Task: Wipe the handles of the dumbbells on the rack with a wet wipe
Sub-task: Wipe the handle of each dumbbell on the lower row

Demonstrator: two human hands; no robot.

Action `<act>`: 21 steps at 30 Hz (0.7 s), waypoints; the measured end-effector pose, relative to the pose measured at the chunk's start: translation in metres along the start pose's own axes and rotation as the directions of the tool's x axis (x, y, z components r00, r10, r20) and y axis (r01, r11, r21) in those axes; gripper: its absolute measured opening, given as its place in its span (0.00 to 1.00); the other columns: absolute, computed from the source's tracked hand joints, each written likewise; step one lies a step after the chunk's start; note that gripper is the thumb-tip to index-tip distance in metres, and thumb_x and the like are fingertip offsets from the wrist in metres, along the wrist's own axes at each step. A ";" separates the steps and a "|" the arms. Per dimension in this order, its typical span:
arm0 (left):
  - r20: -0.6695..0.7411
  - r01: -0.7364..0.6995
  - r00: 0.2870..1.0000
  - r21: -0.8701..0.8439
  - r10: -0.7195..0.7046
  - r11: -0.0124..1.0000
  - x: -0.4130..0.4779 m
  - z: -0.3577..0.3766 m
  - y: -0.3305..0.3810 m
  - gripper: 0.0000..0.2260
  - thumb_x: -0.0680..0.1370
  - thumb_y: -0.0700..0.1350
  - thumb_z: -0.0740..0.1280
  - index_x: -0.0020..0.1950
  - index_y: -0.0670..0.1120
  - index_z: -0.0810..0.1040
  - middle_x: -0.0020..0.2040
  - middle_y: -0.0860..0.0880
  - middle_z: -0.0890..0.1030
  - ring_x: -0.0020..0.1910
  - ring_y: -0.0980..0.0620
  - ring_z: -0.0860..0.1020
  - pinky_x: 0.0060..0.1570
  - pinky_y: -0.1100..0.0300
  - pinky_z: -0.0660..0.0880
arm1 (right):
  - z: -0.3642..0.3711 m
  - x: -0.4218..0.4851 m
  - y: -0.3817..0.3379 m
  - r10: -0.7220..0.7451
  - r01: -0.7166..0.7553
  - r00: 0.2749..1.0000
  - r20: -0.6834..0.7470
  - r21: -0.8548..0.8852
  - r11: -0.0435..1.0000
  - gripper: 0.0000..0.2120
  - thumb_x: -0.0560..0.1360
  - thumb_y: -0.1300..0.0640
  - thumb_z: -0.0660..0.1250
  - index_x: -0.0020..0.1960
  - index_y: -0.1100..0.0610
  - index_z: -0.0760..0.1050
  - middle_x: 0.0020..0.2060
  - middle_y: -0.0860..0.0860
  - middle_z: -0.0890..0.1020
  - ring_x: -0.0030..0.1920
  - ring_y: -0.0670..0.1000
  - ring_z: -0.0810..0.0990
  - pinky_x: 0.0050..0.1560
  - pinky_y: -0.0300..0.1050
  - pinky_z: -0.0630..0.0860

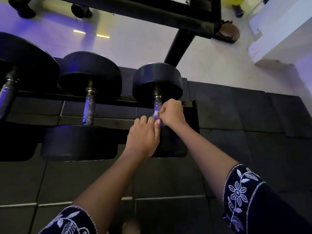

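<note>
Three black dumbbells lie side by side on a low black rack (191, 105). The rightmost dumbbell (157, 81) has a chrome handle (157, 105). My right hand (171, 114) is curled round that handle and presses a small white wet wipe (155, 114) against it. My left hand (143, 135) rests on the near weight head, its fingertips touching the handle and the wipe just below my right hand. The middle dumbbell (89, 81) and its handle (88, 108) are untouched. The large left dumbbell (25, 65) is partly cut off by the frame edge.
Dark rubber floor tiles (236, 115) run under and around the rack. Beyond it a black bench frame (179, 46) stands on pale floor. A white block (278, 39) sits at the far right. Small wheels (81, 10) are at the top left.
</note>
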State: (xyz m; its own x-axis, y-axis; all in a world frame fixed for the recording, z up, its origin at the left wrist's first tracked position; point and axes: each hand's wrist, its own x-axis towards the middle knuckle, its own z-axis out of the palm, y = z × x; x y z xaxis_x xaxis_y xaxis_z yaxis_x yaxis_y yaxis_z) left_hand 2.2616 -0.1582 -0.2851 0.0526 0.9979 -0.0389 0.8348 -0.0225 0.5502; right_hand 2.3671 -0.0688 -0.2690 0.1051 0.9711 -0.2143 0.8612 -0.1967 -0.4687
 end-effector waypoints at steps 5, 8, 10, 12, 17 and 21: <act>-0.013 0.006 1.000 -0.031 -0.006 1.000 -0.002 0.001 0.000 0.23 0.82 0.56 0.40 0.51 0.45 0.71 0.48 0.46 0.73 0.46 0.48 0.68 0.47 0.52 0.70 | -0.001 0.004 -0.002 -0.005 0.022 0.981 0.193 -0.087 0.996 0.06 0.65 0.61 0.72 0.41 0.63 0.80 0.37 0.57 0.82 0.39 0.54 0.81 0.36 0.42 0.75; -0.041 -0.006 0.999 -0.020 0.005 1.000 -0.001 0.003 -0.001 0.27 0.79 0.59 0.36 0.50 0.46 0.70 0.47 0.47 0.72 0.45 0.49 0.67 0.45 0.54 0.68 | 0.000 0.000 0.001 0.019 -0.018 0.998 0.066 -0.019 1.000 0.06 0.63 0.58 0.74 0.37 0.61 0.80 0.35 0.56 0.82 0.38 0.54 0.82 0.39 0.46 0.80; -0.046 -0.009 0.999 -0.012 0.008 1.000 -0.001 0.004 -0.001 0.28 0.79 0.59 0.36 0.49 0.45 0.70 0.47 0.47 0.71 0.44 0.49 0.67 0.44 0.54 0.67 | 0.001 -0.002 0.003 0.042 -0.041 0.998 -0.041 0.021 0.999 0.05 0.65 0.59 0.71 0.34 0.61 0.79 0.34 0.57 0.82 0.38 0.56 0.82 0.39 0.47 0.80; -0.050 -0.017 0.999 -0.002 0.017 1.000 -0.001 0.004 0.000 0.27 0.79 0.59 0.36 0.49 0.45 0.70 0.46 0.47 0.71 0.45 0.48 0.69 0.44 0.53 0.67 | -0.001 0.000 0.005 0.048 -0.046 0.998 -0.052 0.037 0.998 0.06 0.67 0.59 0.70 0.33 0.61 0.78 0.34 0.57 0.82 0.38 0.56 0.82 0.39 0.48 0.81; -0.057 -0.031 0.998 -0.001 0.031 1.000 -0.001 0.004 -0.002 0.26 0.80 0.58 0.38 0.48 0.46 0.70 0.44 0.49 0.70 0.43 0.49 0.68 0.43 0.55 0.66 | -0.001 -0.001 0.006 -0.037 0.028 0.996 0.078 0.117 0.993 0.06 0.66 0.61 0.74 0.31 0.59 0.80 0.31 0.53 0.82 0.34 0.51 0.82 0.37 0.49 0.82; -0.059 -0.019 0.998 -0.007 0.019 1.000 -0.001 0.003 -0.001 0.25 0.79 0.58 0.38 0.47 0.46 0.69 0.44 0.48 0.70 0.43 0.47 0.68 0.43 0.52 0.69 | 0.000 -0.002 0.008 -0.001 0.006 0.996 -0.092 0.054 0.999 0.08 0.68 0.60 0.70 0.30 0.58 0.76 0.30 0.54 0.80 0.34 0.53 0.81 0.36 0.48 0.80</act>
State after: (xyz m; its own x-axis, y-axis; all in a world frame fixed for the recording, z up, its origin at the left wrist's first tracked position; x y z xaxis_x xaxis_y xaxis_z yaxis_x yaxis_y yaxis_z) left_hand 2.2625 -0.1591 -0.2882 0.0361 0.9991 0.0205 0.8295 -0.0414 0.5570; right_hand 2.3742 -0.0719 -0.2721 0.1493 0.9796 -0.1345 0.8338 -0.1978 -0.5154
